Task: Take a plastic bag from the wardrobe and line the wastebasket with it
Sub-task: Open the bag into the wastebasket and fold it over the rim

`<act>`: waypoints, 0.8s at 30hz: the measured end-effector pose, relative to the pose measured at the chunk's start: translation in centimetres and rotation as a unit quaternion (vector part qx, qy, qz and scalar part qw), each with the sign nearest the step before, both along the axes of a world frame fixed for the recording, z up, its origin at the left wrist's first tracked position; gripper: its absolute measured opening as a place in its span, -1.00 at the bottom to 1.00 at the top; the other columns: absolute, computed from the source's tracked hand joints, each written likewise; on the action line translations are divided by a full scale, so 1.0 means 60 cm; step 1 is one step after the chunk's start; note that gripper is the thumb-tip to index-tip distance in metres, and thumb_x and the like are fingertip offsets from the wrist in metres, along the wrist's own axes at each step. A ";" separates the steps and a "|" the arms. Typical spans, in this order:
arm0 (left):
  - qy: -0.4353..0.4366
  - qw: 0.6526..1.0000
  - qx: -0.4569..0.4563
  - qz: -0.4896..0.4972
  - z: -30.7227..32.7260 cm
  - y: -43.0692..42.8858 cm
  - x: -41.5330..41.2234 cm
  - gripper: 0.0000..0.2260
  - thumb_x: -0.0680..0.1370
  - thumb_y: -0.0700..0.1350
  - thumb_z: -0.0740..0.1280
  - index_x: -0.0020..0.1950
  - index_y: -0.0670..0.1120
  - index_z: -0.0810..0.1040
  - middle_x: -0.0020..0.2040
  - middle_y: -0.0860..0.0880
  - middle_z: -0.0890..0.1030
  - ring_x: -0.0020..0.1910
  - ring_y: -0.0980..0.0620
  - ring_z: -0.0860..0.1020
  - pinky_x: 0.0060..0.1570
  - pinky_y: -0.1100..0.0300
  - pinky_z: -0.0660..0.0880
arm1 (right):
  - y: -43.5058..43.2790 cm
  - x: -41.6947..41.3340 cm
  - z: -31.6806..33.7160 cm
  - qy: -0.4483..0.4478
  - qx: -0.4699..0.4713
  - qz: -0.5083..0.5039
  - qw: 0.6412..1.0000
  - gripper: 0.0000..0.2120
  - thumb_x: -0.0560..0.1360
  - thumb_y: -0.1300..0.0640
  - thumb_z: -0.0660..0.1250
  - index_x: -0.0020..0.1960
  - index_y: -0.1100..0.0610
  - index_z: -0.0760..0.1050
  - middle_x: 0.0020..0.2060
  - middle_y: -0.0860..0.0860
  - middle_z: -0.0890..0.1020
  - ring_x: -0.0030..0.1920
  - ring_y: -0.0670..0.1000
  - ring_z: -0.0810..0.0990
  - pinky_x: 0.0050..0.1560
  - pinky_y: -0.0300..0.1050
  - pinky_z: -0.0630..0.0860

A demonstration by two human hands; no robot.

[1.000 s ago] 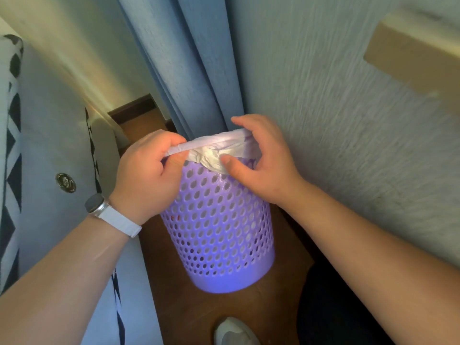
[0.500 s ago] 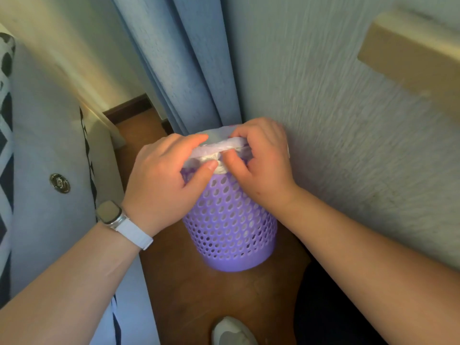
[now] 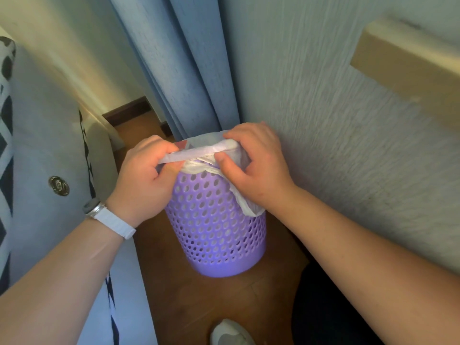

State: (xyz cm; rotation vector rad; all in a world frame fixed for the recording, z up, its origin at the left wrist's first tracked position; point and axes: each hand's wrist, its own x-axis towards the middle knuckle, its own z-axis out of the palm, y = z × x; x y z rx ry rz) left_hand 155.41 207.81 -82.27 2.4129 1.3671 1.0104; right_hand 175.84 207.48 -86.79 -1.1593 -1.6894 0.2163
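— White, thin plastic bag (image 3: 199, 154): we judge it light, limp and slippery, and likely to tear under a hard pull.
— Yes. It lies bunched over the mouth of the tall purple perforated plastic wastebasket (image 3: 214, 220) on the wooden floor (image 3: 224, 302). Our left hand (image 3: 146, 178) and right hand (image 3: 256, 168) each have their grip pinching its hem.
— We should hold the hem close to the rim and stretch it gently.

- Looks like a room in someone's home, bedroom or living room, can't tell which.
- Long blue curtain (image 3: 189, 70) hangs down to a brown wood floor (image 3: 224, 300) with a dark skirting board (image 3: 127, 113).
- Textured wall (image 3: 323, 108) on the right, with a pale wooden ledge (image 3: 408, 61) sticking out.
- Grey upholstered furniture (image 3: 37, 145) with a metal button (image 3: 59, 186), plus black-and-white patterned fabric (image 3: 6, 120).
- Small purple wastebasket (image 3: 214, 225) in the corner.
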 end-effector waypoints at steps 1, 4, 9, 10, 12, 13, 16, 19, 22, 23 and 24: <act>-0.003 1.000 -0.002 -0.006 0.000 -0.001 0.001 -0.77 0.54 -0.07 0.18 -0.19 -0.17 0.50 -0.27 0.06 0.37 -0.28 0.09 0.35 -0.25 0.36 0.29 | -0.001 -0.002 0.000 0.000 0.002 -0.011 1.000 -0.74 0.45 -0.02 0.34 -0.02 0.17 0.59 -0.08 0.05 0.61 -0.01 0.10 0.57 0.15 0.23 0.44; 0.014 0.999 -0.001 -0.033 -0.001 -0.003 -0.002 -0.76 0.56 -0.07 0.19 -0.17 -0.21 0.51 -0.24 -0.03 0.44 -0.25 -0.05 0.42 -0.22 0.09 0.39 | -0.004 -0.006 -0.001 -0.022 0.021 -0.048 0.998 -0.80 0.43 0.02 0.34 -0.13 0.17 0.55 -0.18 0.07 0.57 -0.12 0.13 0.52 0.11 0.01 0.34; 0.088 0.994 0.005 -0.059 0.002 -0.009 -0.008 -0.73 0.55 0.00 0.26 0.07 -0.16 0.60 -0.07 -0.07 0.61 -0.09 -0.12 0.55 -0.07 -0.12 0.45 | -0.012 -0.017 -0.008 -0.087 0.091 -0.054 0.991 -0.84 0.43 0.12 0.42 -0.18 0.22 0.55 -0.25 0.10 0.57 -0.13 0.11 0.45 0.01 -0.02 0.28; 0.091 0.994 0.006 -0.061 0.003 -0.013 -0.002 -0.72 0.54 0.00 0.27 0.11 -0.16 0.60 -0.04 -0.07 0.62 -0.06 -0.11 0.56 -0.04 -0.10 0.46 | -0.013 -0.021 -0.009 -0.094 0.102 -0.056 0.989 -0.83 0.43 0.11 0.42 -0.19 0.22 0.56 -0.25 0.09 0.57 -0.13 0.10 0.44 0.01 0.01 0.31; 0.119 0.991 0.020 -0.062 0.000 -0.020 0.009 -0.72 0.54 -0.03 0.26 0.13 -0.16 0.59 -0.01 -0.09 0.63 -0.03 -0.10 0.56 -0.01 -0.01 0.46 | -0.015 -0.025 -0.009 -0.099 0.112 -0.062 0.987 -0.82 0.43 0.09 0.44 -0.18 0.21 0.57 -0.26 0.09 0.57 -0.12 0.08 0.43 0.03 0.02 0.32; 0.132 0.989 0.022 -0.062 -0.003 -0.021 0.012 -0.72 0.55 -0.04 0.24 0.14 -0.16 0.58 -0.01 -0.09 0.63 -0.03 -0.09 0.54 -0.01 0.03 0.45 | -0.016 -0.026 -0.010 -0.100 0.114 -0.065 0.986 -0.83 0.43 0.09 0.45 -0.17 0.20 0.58 -0.26 0.08 0.57 -0.11 0.07 0.42 0.03 0.01 0.32; 0.147 0.987 -0.008 -0.059 -0.012 -0.018 0.012 -0.74 0.56 -0.05 0.19 0.11 -0.14 0.56 -0.09 -0.04 0.58 -0.07 -0.06 0.51 -0.09 0.09 0.42 | -0.018 -0.028 -0.012 -0.112 0.103 -0.056 0.987 -0.86 0.45 0.09 0.44 -0.13 0.18 0.60 -0.24 0.06 0.57 -0.11 0.09 0.47 0.03 0.01 0.32; 0.147 0.987 -0.038 -0.050 -0.021 -0.013 0.007 -0.80 0.55 -0.08 0.18 0.05 -0.11 0.54 -0.13 0.00 0.52 -0.10 -0.05 0.48 -0.14 0.12 0.36 | -0.019 -0.033 -0.012 -0.125 0.074 -0.022 0.989 -0.87 0.46 0.10 0.42 -0.07 0.16 0.60 -0.20 0.05 0.59 -0.12 0.15 0.54 0.02 0.02 0.32; 0.140 0.987 -0.065 -0.039 -0.030 -0.007 -0.004 -0.82 0.55 -0.09 0.18 0.03 -0.09 0.53 -0.11 0.01 0.54 -0.09 -0.06 0.49 -0.09 0.06 0.41 | -0.022 -0.032 -0.015 -0.119 0.041 0.012 0.992 -0.80 0.44 0.08 0.42 0.01 0.15 0.60 -0.10 0.03 0.61 -0.03 0.12 0.55 0.06 0.03 0.35; 0.135 0.987 -0.073 -0.034 -0.032 -0.004 -0.007 -0.83 0.55 -0.08 0.18 0.03 -0.08 0.53 -0.11 0.04 0.52 -0.09 -0.05 0.49 -0.08 0.05 0.42 | -0.022 -0.031 -0.016 -0.115 0.030 0.021 0.993 -0.78 0.45 0.07 0.42 0.04 0.15 0.60 -0.07 0.03 0.62 0.00 0.11 0.55 0.08 0.04 0.36; 0.131 0.988 -0.079 -0.029 -0.034 -0.002 -0.010 -0.83 0.55 -0.09 0.18 0.03 -0.07 0.53 -0.10 0.07 0.50 -0.09 -0.03 0.49 -0.08 0.06 0.41 | -0.022 -0.028 -0.017 -0.111 0.020 0.027 0.993 -0.76 0.45 0.06 0.41 0.06 0.15 0.60 -0.06 0.03 0.62 0.02 0.11 0.55 0.09 0.04 0.37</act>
